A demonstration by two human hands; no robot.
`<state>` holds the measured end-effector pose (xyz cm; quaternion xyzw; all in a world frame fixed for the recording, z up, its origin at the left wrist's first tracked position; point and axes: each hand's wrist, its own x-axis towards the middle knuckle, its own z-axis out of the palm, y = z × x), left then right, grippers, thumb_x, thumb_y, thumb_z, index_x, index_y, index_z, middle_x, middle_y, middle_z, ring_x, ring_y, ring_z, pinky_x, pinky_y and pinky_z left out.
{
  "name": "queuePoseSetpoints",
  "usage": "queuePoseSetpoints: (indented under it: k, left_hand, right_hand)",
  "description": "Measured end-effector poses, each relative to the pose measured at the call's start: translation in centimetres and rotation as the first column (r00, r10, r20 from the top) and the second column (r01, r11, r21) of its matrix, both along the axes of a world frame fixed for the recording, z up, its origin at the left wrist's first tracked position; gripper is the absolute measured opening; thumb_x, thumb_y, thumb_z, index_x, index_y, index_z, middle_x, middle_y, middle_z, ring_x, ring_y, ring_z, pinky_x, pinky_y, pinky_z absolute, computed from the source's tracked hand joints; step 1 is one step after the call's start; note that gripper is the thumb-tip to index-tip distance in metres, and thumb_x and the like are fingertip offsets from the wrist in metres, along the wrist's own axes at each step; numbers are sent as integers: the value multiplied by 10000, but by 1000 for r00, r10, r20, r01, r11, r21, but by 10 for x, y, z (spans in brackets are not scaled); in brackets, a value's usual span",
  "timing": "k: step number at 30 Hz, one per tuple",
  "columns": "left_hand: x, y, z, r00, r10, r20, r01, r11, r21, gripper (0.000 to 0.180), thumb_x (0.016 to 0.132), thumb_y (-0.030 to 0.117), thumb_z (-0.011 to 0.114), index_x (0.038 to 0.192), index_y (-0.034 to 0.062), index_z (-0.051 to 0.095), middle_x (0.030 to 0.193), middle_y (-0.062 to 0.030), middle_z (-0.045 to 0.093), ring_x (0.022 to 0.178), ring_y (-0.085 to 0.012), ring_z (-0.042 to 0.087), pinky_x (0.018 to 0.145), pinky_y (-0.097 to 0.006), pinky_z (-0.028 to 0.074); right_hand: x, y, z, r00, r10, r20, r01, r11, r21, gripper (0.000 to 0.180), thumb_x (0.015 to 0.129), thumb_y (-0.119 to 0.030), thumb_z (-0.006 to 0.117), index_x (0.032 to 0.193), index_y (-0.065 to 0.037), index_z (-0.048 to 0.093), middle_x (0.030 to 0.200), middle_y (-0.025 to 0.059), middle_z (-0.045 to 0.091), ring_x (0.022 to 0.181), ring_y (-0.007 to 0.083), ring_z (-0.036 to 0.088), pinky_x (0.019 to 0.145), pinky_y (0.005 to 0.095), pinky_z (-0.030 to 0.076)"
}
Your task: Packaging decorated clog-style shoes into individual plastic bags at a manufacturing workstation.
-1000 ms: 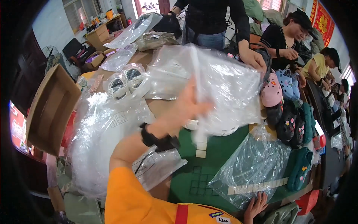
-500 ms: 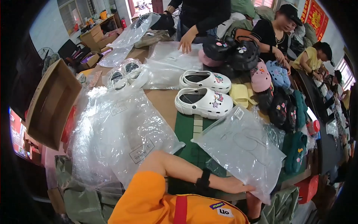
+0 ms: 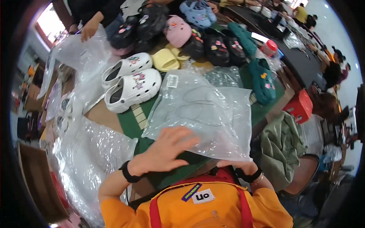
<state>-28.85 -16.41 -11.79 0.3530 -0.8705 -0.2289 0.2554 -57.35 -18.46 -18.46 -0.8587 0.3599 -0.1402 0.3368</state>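
A frosted plastic bag (image 3: 171, 116) with shoe outlines printed on it lies in front of me on the green mat. Fingers spread, my left hand (image 3: 169, 148) is over the bag's near left edge; whether it touches the plastic I cannot tell. At the near right corner, my right hand (image 3: 241, 165) grips the bag's edge, its fingers partly hidden under it. A pair of white clogs (image 3: 135, 89) with colourful charms stands just beyond the bag on the left. Yellow slides (image 3: 165, 60) sit behind them.
Clear plastic bags (image 3: 91, 152) cover the left side. Black clogs (image 3: 216, 47), a pink clog (image 3: 178, 31), blue clogs (image 3: 198, 14) and dark green clogs (image 3: 263, 81) line the far and right sides. A co-worker's hand (image 3: 91, 27) holds plastic at the far left. A red-lidded jar (image 3: 270, 47) stands right.
The view has swung to the right. My left hand has left the bag's right corner and moved leftward, its fingers opening. My right hand stays at that corner; the co-worker has lifted some plastic.
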Motion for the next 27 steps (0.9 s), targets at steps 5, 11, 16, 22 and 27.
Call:
queuePoseSetpoints:
  k: [5,11,16,22,27]
  left_hand:
    - [22,2,-71,849,334,410,-238,934,-268,609,689,120,634,1263,168,434,1214,-111,434,1148,-309,385,930,-525,269]
    - [30,-8,-75,856,472,208,-316,799,-511,197,639,80,639,826,85,574,925,-64,553,970,-245,507,840,-435,349]
    - [-20,9,-58,939,339,63,-306,905,-296,79,691,87,628,750,80,576,631,-78,560,585,-252,560,553,-359,431]
    - [-59,-3,-28,992,88,-87,-114,930,-349,301,719,212,661,986,96,588,1024,-117,571,908,-277,555,749,-393,426]
    - [14,-76,-15,591,805,-44,-678,467,-567,658,718,366,648,1270,120,389,1284,-195,384,1200,-373,315,949,-517,234]
  right_hand:
    - [7,4,-7,573,-644,507,-215,479,851,662,857,-235,521,1366,-31,148,1264,165,424,1090,324,474,908,429,404]
    - [-15,-49,-13,334,-820,464,-211,415,885,425,924,-277,370,1251,-7,356,1193,144,497,1048,300,510,849,448,435]
    - [-15,-76,-26,26,-928,372,-307,346,887,467,922,-373,379,1227,-20,396,1178,118,506,1061,262,501,855,433,426]
    - [8,-17,-40,392,-869,301,-131,272,954,387,851,-122,480,1226,-69,401,1159,85,500,1046,241,507,869,372,436]
    - [-47,-38,-77,281,-910,304,-156,270,950,464,774,19,466,1226,-62,400,1125,80,509,1027,234,517,855,372,451]
